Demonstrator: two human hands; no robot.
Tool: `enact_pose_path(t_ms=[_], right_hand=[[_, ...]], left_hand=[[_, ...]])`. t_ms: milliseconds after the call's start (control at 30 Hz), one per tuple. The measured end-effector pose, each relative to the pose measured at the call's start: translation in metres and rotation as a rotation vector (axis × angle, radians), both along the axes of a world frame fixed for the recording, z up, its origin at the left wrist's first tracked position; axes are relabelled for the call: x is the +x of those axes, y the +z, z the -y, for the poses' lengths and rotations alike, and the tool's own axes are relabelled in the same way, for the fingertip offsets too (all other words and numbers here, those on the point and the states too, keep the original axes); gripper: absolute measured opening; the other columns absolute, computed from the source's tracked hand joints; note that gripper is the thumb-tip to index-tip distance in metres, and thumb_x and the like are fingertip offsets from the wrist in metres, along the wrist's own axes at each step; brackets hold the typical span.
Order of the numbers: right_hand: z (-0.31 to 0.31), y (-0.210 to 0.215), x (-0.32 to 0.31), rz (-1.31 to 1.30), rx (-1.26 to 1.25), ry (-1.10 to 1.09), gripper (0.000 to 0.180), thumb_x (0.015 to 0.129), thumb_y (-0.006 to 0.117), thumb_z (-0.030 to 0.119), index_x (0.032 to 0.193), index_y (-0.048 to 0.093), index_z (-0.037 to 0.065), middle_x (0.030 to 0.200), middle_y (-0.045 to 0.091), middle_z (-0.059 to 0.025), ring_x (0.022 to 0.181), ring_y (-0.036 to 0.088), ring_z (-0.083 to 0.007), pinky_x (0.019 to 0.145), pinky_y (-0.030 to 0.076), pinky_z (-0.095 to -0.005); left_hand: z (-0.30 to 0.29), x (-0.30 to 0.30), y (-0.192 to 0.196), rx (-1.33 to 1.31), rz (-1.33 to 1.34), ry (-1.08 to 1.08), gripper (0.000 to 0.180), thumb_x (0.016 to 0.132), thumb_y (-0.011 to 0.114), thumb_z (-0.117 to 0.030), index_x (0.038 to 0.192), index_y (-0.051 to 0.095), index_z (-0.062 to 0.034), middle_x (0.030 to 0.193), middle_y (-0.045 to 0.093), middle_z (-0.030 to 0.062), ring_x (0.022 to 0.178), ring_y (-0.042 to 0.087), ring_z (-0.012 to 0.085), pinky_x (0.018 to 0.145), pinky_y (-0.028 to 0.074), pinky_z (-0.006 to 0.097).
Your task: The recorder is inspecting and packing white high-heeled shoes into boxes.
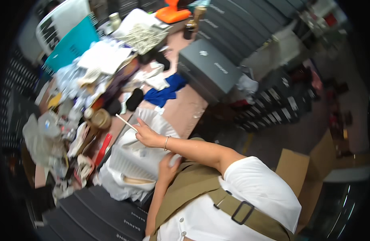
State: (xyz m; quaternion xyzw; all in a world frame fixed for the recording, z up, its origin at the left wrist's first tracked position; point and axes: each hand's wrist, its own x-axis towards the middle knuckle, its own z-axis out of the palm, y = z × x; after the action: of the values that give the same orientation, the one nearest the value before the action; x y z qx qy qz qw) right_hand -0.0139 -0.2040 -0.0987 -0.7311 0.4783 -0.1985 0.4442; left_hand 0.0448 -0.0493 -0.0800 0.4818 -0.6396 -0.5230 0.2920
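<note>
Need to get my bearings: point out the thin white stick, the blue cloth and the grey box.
thin white stick (126,122), head view, mid-shaft
blue cloth (165,94), head view, centre of folds
grey box (211,66), head view, lid top

Right hand (147,136) reaches across the body, fingers pinched; left hand (167,166) curls near the chest

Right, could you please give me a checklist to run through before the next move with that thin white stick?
1. Right hand grips the thin white stick: ok.
2. Stick tip apart from the brown jar: ok.
3. Left hand hold on the small white object: cannot tell.
4. White paper lies open under both hands: ok.
5. Room on the table left of the paper: not ok, cluttered pile.
</note>
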Motion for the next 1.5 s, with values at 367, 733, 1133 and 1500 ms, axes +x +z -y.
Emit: enact_pose_path(t_ms=[367,733,1133,1500], right_hand=[[-0.011,0.012,0.018,-0.276,-0.119,0.243,0.039,0.081,0.049,0.004,0.119,0.049,-0.006,0.104,0.059,-0.0249,0.096,0.059,-0.0384,0.09,0.043,-0.0476],[-0.031,0.055,-0.013,-0.157,-0.153,0.107,0.034,0.085,0.055,0.015,0.115,0.054,-0.001,0.101,0.058,-0.0211,0.095,0.059,-0.0361,0.086,0.046,-0.0428],[-0.057,0.084,-0.031,0.577,0.046,-0.202,0.031,0.09,0.054,0.019,0.116,0.056,0.003,0.093,0.059,-0.0155,0.092,0.058,-0.0279,0.086,0.046,-0.0346],[-0.125,0.091,-0.053,0.331,0.146,0.767,0.023,0.083,0.064,0.019,0.097,0.064,0.0,0.077,0.064,-0.0168,0.07,0.061,-0.0253,0.069,0.047,-0.039]], left_hand=[[0.0,-0.038,0.011,0.218,-0.086,-0.475,0.039,0.086,0.062,-0.019,0.117,0.057,0.0045,0.116,0.062,0.02,0.108,0.058,0.0306,0.094,0.043,0.038],[-0.029,0.035,0.027,0.616,-0.783,0.789,0.055,0.095,0.048,-0.045,0.135,0.04,-0.0084,0.127,0.051,0.0061,0.114,0.049,0.0193,0.095,0.041,0.034],[-0.01,0.033,0.05,0.647,-0.731,0.937,0.057,0.087,0.04,-0.069,0.109,0.055,-0.0188,0.074,0.054,-0.0035,0.05,0.046,0.0091,0.039,0.032,0.022],[-0.031,0.13,-0.008,0.281,-0.677,0.641,0.062,0.089,0.054,-0.043,0.131,0.042,0.0013,0.128,0.05,0.0157,0.105,0.058,0.0294,0.087,0.051,0.038]])
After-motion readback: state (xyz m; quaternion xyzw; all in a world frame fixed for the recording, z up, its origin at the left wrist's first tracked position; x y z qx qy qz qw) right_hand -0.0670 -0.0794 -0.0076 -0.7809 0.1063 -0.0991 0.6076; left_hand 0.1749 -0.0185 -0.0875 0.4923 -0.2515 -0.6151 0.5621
